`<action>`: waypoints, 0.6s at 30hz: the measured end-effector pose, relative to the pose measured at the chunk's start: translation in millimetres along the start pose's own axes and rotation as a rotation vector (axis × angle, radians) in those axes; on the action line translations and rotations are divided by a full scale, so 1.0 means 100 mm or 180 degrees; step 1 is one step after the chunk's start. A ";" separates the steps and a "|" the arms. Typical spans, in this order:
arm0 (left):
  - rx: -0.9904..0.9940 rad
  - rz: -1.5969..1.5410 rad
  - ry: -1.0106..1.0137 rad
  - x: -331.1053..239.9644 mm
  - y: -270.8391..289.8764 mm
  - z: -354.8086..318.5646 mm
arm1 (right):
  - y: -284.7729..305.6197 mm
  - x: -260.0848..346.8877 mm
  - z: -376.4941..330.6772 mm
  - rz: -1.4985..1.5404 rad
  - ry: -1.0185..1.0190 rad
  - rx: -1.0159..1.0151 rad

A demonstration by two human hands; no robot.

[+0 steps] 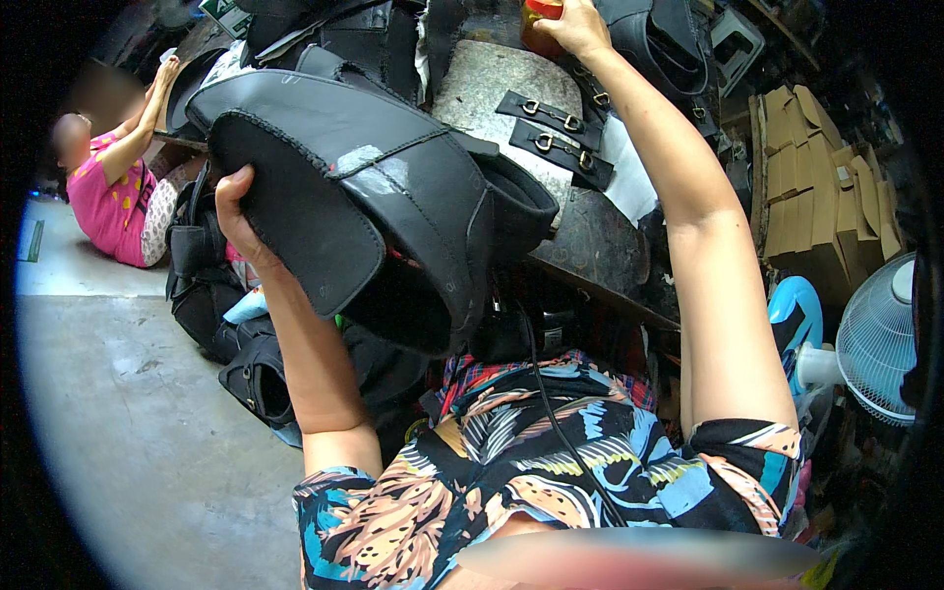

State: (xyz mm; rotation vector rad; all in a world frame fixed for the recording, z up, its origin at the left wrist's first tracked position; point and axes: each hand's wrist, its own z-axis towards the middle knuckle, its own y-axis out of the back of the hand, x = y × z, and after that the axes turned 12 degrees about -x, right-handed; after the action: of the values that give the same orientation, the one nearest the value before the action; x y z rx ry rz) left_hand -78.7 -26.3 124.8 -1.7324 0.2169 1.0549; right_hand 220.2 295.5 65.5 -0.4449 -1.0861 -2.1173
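cluttered workshop, grey floor (128,413) | left hand (236,211) fingers grasping black boot upper (364,197), keep steady | right hand (580,28) fingers clenched on orange-capped bottle (539,25), lift upright

Left hand (234,211) raised, grip closed; right hand (575,28) stretched far forward, fingers curled
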 end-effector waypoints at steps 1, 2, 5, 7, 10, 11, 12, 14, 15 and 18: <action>-0.0145 0.0062 -0.0027 0.01 -0.02 0.00 | -0.02 -0.03 0.00 -0.0058 0.0202 0.0004; -0.0147 0.0100 -0.0073 0.01 -0.03 0.00 | -0.03 -0.07 0.01 -0.0113 0.0403 0.0014; -0.0150 0.0111 -0.0094 0.04 -0.08 0.01 | -0.07 -0.11 0.00 -0.0224 0.0552 0.0303; -0.0106 0.0102 -0.0062 0.05 -0.10 0.01 | -0.05 -0.07 -0.01 -0.0186 0.0479 0.0168; 0.0052 0.0088 0.0025 0.05 -0.08 -0.02 | 0.09 0.10 -0.16 -0.0271 0.1018 -0.0109; 0.0161 0.0054 0.0043 0.04 -0.07 -0.03 | 0.18 0.17 -0.22 -0.0428 0.1436 -0.0119; 0.0268 0.0023 0.0066 0.04 -0.06 -0.05 | 0.29 0.23 -0.32 -0.0037 0.1566 0.0111; 0.0240 0.0069 0.0014 0.02 -0.04 -0.07 | 0.46 0.37 -0.58 -0.0761 0.1226 0.1147; 0.0250 0.0051 0.0002 0.01 -0.03 -0.07 | 0.58 0.39 -0.78 -0.0570 0.1366 0.1447; 0.0146 0.0226 -0.0164 -0.04 -0.06 -0.07 | 0.82 0.43 -1.17 -0.0706 0.1599 0.1492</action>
State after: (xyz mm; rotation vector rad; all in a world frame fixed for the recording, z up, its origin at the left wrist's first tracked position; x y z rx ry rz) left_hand -73.8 -30.7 131.5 -1.6650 0.2699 1.1364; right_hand 251.1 149.7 68.6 0.4249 -1.3062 -1.9118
